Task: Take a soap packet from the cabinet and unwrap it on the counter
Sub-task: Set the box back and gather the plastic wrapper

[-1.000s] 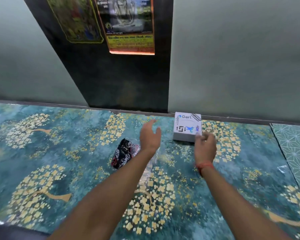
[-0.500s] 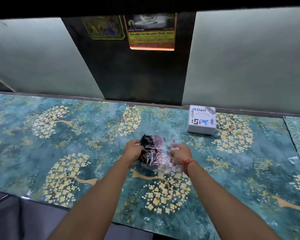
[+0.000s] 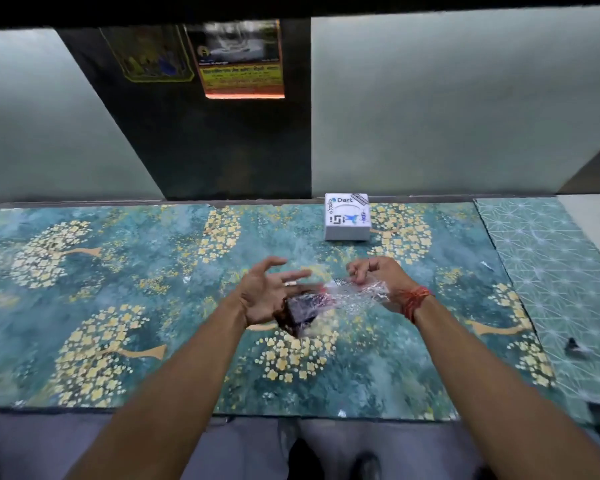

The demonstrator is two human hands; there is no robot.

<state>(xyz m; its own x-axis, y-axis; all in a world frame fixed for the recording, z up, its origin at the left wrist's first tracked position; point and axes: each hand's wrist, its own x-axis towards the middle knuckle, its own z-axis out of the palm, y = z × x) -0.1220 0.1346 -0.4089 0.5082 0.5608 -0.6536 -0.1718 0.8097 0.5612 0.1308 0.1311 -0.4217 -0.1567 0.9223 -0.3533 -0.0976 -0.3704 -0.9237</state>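
A single head-mounted wide-angle view is directed forward and downward over the counter (image 3: 118,306), with both forearms seen close below.

We see a surface (image 3: 125,271) covered in a teal sheet printed with yellow-blossomed trees, running up to the wall. A white box (image 3: 347,218) marked "Dart" sits on it by the back edge. At the right lies a paler green mat (image 3: 548,271) with a star pattern, carrying a small dark object (image 3: 573,345) we cannot identify.
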